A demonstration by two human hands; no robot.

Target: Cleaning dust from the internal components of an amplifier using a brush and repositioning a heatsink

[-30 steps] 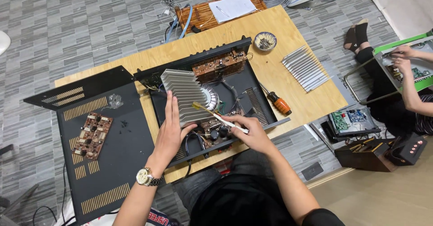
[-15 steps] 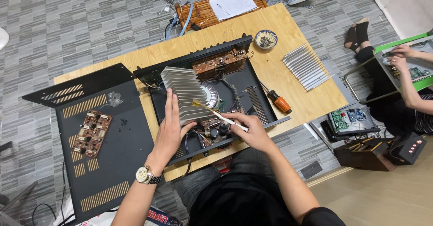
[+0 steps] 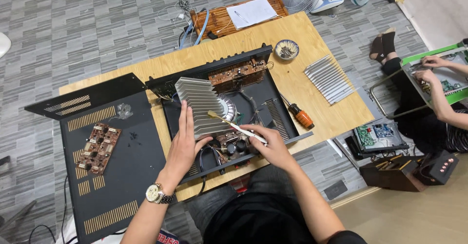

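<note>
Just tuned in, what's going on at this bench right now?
A person is working inside an opened black amplifier chassis on a wooden table. The left hand lies flat on the finned heatsink, while the right hand holds a small brush, bristles over the round transformer. An orange-handled screwdriver lies beside the chassis; the removed cover carries a loose circuit board.

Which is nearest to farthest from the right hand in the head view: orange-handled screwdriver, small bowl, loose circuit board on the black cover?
From the right hand:
1. Orange-handled screwdriver, just to its right on the table.
2. Small bowl, at the table's far edge.
3. Loose circuit board, far left on the black cover.
</note>
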